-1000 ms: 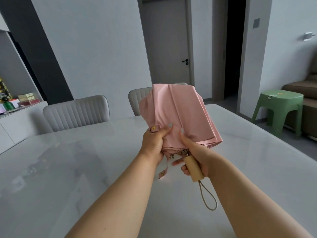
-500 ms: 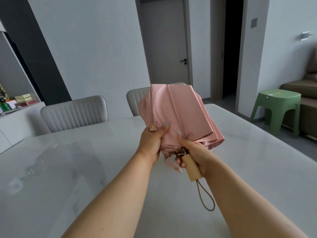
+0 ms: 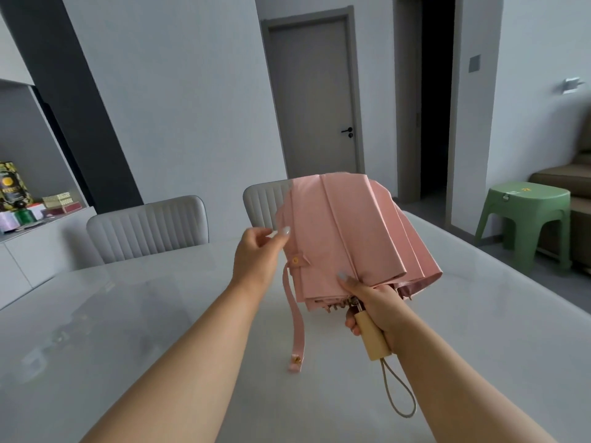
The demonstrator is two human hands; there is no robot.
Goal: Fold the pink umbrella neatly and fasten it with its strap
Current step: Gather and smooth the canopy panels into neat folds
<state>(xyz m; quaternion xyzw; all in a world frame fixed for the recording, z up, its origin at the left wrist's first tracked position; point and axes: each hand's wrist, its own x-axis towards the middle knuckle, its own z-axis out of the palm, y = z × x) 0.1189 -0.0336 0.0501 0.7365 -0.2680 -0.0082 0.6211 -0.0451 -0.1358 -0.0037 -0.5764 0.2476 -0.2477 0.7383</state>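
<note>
Strap freed, canopy pleats loose, fastening not yet started

Head view: left hand has come off the lower canopy, where it was clamped a second ago, and is now up at the left edge of the pink umbrella. Its thumb and fingertips pinch the outer fold, just above the strap's snap tab. Right hand is unchanged: fingers wrapped around the wooden handle, thumb pressed up against the bottom of the canopy fabric. The umbrella is held in the air above the table, tip pointing away, handle toward the person.

Strap was bunched near the handle half a second ago; now it hangs straight down from the umbrella's left side, snap end dangling left of the handle, apparently just above the table surface. The wrist loop droops below the handle.

Judgement: the release means the pleats are being straightened, not yet wrapped. The right-side folds flare out, so more smoothing and twisting is likely needed before the strap goes round. With the strap free and in reach, fastening can follow once the fabric is tight.

Containers: none on the table. Far left of the umbrella, a shelf holds boxes and small packaged items, contents unreadable. Right of the umbrella stands a green stool, nothing clearly on it but a small label. Two grey chairs stand behind the table.
</note>
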